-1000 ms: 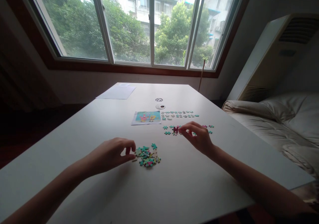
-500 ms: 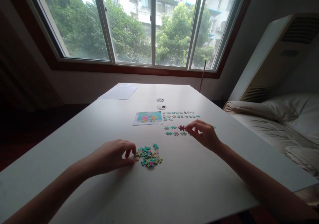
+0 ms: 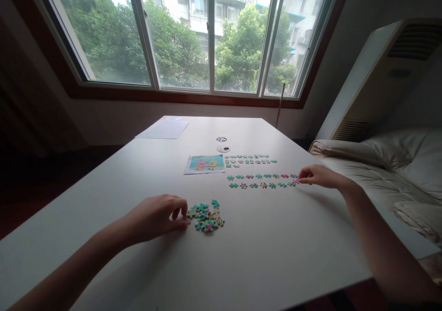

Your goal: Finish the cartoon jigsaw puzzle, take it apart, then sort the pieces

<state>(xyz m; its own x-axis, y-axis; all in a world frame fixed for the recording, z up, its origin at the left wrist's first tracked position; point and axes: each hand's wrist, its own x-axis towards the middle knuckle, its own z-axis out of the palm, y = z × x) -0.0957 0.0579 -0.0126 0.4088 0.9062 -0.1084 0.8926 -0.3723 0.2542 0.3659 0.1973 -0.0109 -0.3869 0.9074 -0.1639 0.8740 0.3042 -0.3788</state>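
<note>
A small heap of teal, pink and yellow puzzle pieces point(image 3: 206, 217) lies on the white table point(image 3: 241, 255). My left hand point(image 3: 157, 216) rests curled at the heap's left edge, thumb and fingers pinching a piece there. Two rows of sorted pieces point(image 3: 262, 181) stretch to the right, with a further row point(image 3: 249, 159) behind them. My right hand point(image 3: 317, 176) is at the right end of the near rows, fingertips pinched on a pink piece point(image 3: 295, 181). A colourful reference picture point(image 3: 204, 163) lies beyond the heap.
A sheet of paper point(image 3: 163, 128) lies at the table's far left. Two small round things point(image 3: 223, 148) sit near the picture. A bed with a pale duvet point(image 3: 390, 163) stands right of the table, a wide window behind.
My right hand has carried a dark pink piece from the left part of the near rows to their right end. The left hand has stayed at the heap.
</note>
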